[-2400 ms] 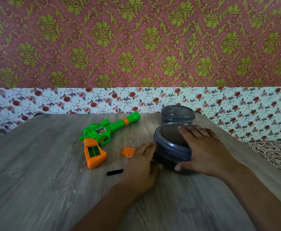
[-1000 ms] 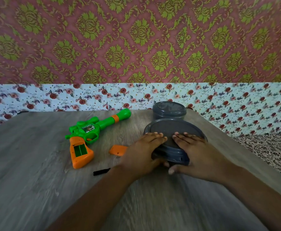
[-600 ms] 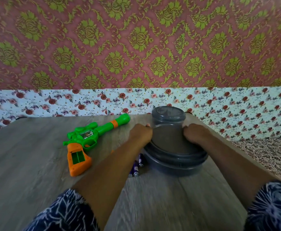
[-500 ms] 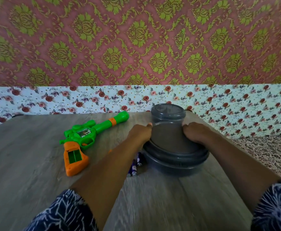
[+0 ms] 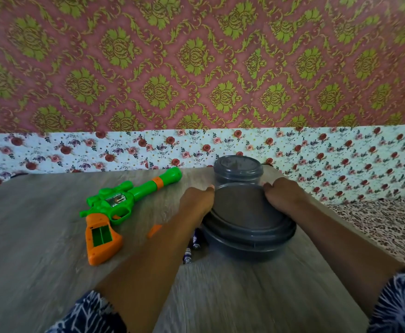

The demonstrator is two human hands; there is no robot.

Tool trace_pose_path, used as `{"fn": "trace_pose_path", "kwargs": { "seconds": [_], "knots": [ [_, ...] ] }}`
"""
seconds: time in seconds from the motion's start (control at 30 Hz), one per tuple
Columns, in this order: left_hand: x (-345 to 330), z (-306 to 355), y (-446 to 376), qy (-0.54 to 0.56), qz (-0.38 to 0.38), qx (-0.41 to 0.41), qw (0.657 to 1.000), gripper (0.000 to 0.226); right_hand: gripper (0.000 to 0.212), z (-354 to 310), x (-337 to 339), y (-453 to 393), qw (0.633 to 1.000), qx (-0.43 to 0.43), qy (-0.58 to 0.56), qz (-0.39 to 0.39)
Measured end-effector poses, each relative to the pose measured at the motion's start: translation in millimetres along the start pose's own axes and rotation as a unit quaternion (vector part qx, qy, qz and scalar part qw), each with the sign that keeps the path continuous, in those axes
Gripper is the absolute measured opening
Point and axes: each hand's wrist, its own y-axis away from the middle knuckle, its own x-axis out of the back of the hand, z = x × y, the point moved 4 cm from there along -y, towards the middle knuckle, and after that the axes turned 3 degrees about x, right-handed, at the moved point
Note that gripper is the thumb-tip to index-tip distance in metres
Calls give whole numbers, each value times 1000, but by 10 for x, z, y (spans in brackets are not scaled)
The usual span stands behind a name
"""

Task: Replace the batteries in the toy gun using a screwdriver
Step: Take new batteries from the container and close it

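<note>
The green toy gun (image 5: 124, 200) lies on its side on the wooden table (image 5: 40, 272), with the battery bay in its orange grip (image 5: 100, 239) uncovered. The orange bay cover (image 5: 154, 230) and some small batteries (image 5: 195, 241) peek out from under my left forearm. My left hand (image 5: 197, 198) and my right hand (image 5: 280, 193) reach over the wide grey lidded tub (image 5: 247, 239) and press on either side of the smaller grey jar (image 5: 238, 169) behind it. No screwdriver shows.
The table's far edge runs just behind the small jar, against a flowered wall covering (image 5: 124, 150). The table's right edge drops to a patterned cloth (image 5: 376, 224). My dark patterned sleeves are at the bottom corners.
My hands left the wide tub's lid and reached forward to the sides of the small jar. Batteries came into sight by the tub. Over the last half second nothing much moved.
</note>
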Motion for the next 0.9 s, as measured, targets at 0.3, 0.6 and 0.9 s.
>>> {"fn": "trace_pose_path", "kwargs": {
  "seconds": [0.3,0.6,0.9],
  "knots": [
    [353,-4,595,-164,31,-252,953,35,32,-315,338,736,978,172,-61,103],
    [81,-9,863,-160,-4,-285,945,46,34,-278,62,843,985,157,21,74],
    [-459,219,720,-192,-23,-295,936,53,31,195,210,535,986,149,-5,73]
  ]
}}
